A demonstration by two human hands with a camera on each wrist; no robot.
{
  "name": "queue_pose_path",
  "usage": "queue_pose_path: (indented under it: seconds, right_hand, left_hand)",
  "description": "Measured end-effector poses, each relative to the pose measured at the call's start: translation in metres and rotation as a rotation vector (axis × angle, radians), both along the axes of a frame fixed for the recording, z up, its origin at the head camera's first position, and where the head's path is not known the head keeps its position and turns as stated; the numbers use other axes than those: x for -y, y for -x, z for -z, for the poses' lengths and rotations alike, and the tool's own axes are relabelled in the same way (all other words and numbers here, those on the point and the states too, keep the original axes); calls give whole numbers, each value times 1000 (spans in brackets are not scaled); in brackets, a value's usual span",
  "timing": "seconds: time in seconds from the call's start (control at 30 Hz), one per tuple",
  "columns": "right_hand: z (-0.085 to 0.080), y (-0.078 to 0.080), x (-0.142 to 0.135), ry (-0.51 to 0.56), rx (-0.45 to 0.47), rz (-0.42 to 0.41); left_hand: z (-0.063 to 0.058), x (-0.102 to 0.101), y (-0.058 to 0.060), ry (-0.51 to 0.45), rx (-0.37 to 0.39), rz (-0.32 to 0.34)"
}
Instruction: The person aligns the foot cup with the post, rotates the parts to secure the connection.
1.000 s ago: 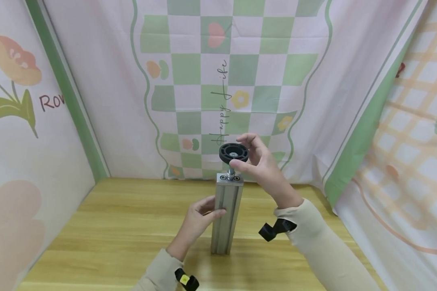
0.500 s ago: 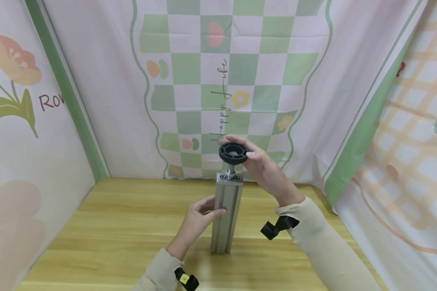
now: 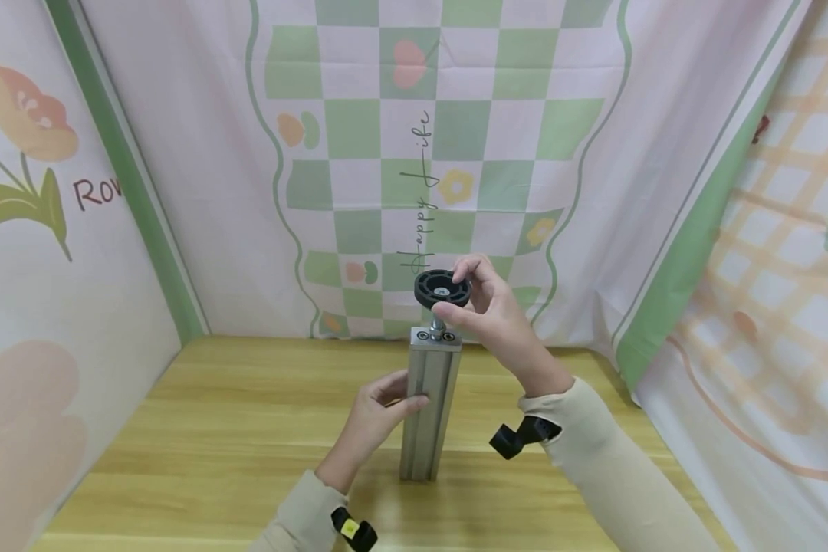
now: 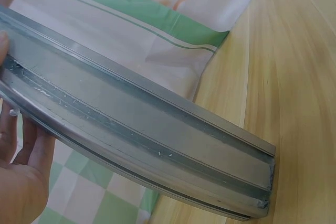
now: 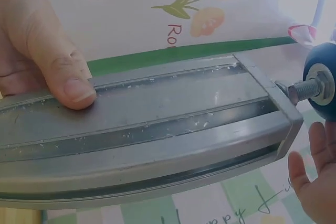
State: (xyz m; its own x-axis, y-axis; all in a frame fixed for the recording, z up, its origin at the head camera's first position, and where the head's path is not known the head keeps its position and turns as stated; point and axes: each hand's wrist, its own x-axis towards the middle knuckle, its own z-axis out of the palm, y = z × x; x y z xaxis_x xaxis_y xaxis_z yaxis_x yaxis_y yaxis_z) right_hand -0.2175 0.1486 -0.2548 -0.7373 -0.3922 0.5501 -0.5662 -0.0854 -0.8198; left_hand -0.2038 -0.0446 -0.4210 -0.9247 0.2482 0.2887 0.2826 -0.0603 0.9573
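Observation:
An aluminium extrusion profile [image 3: 428,414] stands upright on the wooden table. Its top plate carries a threaded stud [image 5: 302,90] with a round black levelling foot [image 3: 424,294] on the end. My left hand [image 3: 376,414] grips the profile about halfway up, its thumb across the near face; the left wrist view shows the grooved side [image 4: 136,108] down to the table. At the rim of the foot, my right hand [image 3: 497,314] pinches with thumb in front and index finger behind. Part of that hand [image 5: 320,182] shows below the foot in the right wrist view.
The wooden table [image 3: 248,429] runs back to a green-and-white checked cloth [image 3: 414,138]. Printed cloths hang at the left [image 3: 41,307] and right [image 3: 766,307] sides. Black wrist mounts [image 3: 524,435] sit on both sleeves.
My right hand's fingers slid round the foot, opening along its far rim half a second ago, and now pinch its right side again. The left hand and profile stay put.

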Motion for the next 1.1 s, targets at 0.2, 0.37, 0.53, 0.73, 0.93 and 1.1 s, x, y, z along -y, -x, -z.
queue_pose_path:
  seconds: [0.2,0.37,0.53,0.73,0.93,1.1]
  right_hand:
    - [0,4,-2,-16,10,-116]
    - [0,11,-5,8,50,-336]
    - [2,15,-7,45,65,-376]
    - [6,14,-7,91,73,-259]
    - [4,6,-4,73,62,-103]
    - [2,2,-3,17,29,-77]
  left_hand:
    - [0,-1,0,-6,9,-5]
    - [0,0,-1,-10,12,-3]
    - [1,0,0,-5,16,0]
    - [1,0,0,11,14,-8]
    - [1,-1,1,20,0,-18]
    - [2,-1,1,22,0,-23]
